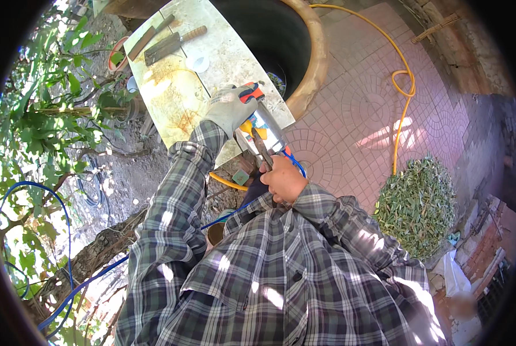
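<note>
My left hand (232, 109), in a grey-white glove, is closed on the red-orange end of a white and grey box-like device (274, 131) at the board's near corner. A yellow piece (247, 128) sits at the side of this device. My bare right hand (284, 177) grips a dark metal tool (262, 149) that looks like pliers. Its tip reaches up to the yellow piece; I cannot tell whether the jaws clamp it. A blue hose (295, 164) runs beside my right hand.
A stained board (229, 57) holds a cleaver (163, 50), a second long blade (145, 41) and a white round piece (198, 61). Behind stands a large dark-mouthed jar (315, 40). A yellow hose (411, 81) crosses the tiles near a chopped-leaf pile (417, 207). Vines (33, 127) grow left.
</note>
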Motion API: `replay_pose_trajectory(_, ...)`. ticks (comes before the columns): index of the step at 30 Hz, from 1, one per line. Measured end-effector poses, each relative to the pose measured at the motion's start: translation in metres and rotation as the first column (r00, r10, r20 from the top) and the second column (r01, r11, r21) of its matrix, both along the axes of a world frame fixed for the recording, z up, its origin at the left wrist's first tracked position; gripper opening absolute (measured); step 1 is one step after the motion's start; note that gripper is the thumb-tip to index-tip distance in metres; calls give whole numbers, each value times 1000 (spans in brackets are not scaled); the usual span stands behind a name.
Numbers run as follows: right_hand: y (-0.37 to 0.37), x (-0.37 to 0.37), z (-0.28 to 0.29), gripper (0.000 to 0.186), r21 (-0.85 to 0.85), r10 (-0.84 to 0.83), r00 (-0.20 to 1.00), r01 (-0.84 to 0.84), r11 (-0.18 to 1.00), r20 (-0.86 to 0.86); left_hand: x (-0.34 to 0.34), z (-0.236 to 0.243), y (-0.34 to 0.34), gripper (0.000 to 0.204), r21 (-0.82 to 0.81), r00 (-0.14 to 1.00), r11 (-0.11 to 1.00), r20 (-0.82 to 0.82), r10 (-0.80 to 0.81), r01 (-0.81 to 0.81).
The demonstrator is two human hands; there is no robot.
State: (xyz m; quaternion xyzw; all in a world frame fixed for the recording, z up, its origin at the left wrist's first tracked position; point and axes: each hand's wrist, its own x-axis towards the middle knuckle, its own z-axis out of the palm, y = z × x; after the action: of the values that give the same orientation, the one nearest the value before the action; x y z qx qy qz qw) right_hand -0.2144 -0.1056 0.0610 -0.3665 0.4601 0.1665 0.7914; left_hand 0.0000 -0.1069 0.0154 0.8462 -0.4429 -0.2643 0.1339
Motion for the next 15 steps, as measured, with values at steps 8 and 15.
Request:
replay_pose_trajectory(8, -31, -11, -27, 24, 856, -554, 784, 58, 514, 279, 3, 4, -35, 39, 106, 999, 994, 9, -41, 40)
replay_pose_trajectory(15, -59, -18, -9, 32, 384, -31, 963, -77, 920, 268, 0, 0, -48, 38, 163, 998, 985, 24, -62, 57)
